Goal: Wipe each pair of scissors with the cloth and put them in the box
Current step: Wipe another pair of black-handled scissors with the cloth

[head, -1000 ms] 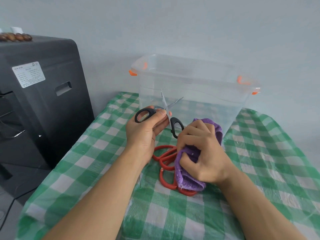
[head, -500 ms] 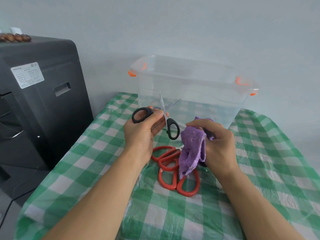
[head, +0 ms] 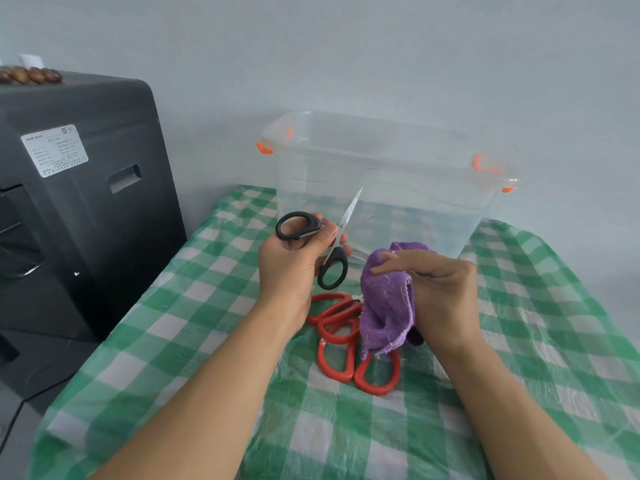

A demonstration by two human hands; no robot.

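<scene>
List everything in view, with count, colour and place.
black scissors: one pair, black handles, blades open, held in front of the box
red scissors: at least two pairs, red handles, lying on the table, partly under the cloth
cloth: one, purple, held above the red scissors
box: one, clear with orange clips, back of the table
table: one, green-white check cover
machine: one, black, left of the table
left hand: grips the black scissors
right hand: holds the cloth
</scene>
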